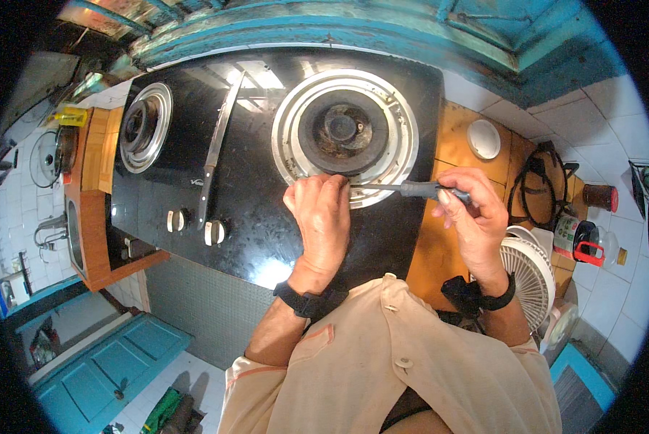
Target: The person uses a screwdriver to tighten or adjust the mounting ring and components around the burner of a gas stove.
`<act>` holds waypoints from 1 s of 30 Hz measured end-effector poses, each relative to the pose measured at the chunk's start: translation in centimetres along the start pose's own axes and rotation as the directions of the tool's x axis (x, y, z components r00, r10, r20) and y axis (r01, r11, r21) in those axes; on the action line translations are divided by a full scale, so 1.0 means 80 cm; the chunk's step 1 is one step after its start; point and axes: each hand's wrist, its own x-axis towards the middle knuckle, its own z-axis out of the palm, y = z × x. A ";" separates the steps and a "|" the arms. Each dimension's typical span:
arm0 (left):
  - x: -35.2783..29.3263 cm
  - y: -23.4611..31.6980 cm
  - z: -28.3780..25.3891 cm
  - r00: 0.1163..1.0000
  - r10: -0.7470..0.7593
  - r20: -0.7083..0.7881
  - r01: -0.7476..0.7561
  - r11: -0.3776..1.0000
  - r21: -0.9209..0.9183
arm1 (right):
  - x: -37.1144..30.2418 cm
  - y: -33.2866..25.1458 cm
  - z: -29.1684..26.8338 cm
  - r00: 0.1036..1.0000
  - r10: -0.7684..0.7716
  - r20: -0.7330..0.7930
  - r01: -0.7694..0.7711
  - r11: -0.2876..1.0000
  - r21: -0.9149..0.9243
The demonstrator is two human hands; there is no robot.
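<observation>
My right hand (475, 211) grips the dark grey handle of a screwdriver (415, 189) near the right edge of the black glass gas cooktop (256, 181). The thin metal shaft lies level over the near rim of the round metal burner ring (284, 130) and points left. At its far end is my left hand (320, 220), with fingers curled closed against the ring's near left side. What those fingers hold is hidden. The dark round burner (342, 128) sits in the middle of the ring. No pot support stands on it.
A long knife (219, 137) with a black handle lies across the cooktop, left of the ring. Two knobs (214, 232) sit at the front edge. A second burner (145, 126) is far left. Right stand a white bowl (484, 139), a black pot support (540, 184) and a fan (527, 278).
</observation>
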 end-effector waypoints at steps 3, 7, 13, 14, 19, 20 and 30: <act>0.000 -0.001 0.001 0.999 0.035 -0.022 -0.034 0.999 0.018 | 0.002 -0.003 0.006 0.999 -0.040 0.024 0.040 0.999 -0.019; -0.001 -0.003 0.005 0.996 0.074 -0.045 -0.073 0.997 0.026 | 0.002 -0.002 0.007 0.999 -0.038 0.028 0.039 0.998 -0.050; -0.006 -0.001 -0.004 0.999 0.029 0.020 -0.028 0.999 -0.032 | 0.002 -0.001 0.005 0.998 -0.049 0.033 0.050 0.998 -0.047; -0.008 0.000 -0.008 0.999 0.028 0.017 -0.027 0.999 -0.033 | 0.002 -0.001 0.005 0.998 -0.055 0.033 0.056 0.997 -0.046; -0.024 0.001 -0.035 0.986 0.065 0.157 -0.073 0.996 0.046 | -0.001 0.001 0.001 0.998 -0.061 0.008 0.062 0.997 -0.046; -0.028 0.002 -0.039 0.972 0.097 0.213 -0.119 0.989 0.091 | -0.002 0.001 0.001 0.998 -0.055 0.008 0.055 0.997 -0.045; -0.037 -0.010 -0.040 0.964 0.076 0.253 -0.108 0.988 0.114 | -0.003 0.001 -0.001 0.996 -0.084 0.016 0.085 0.995 -0.060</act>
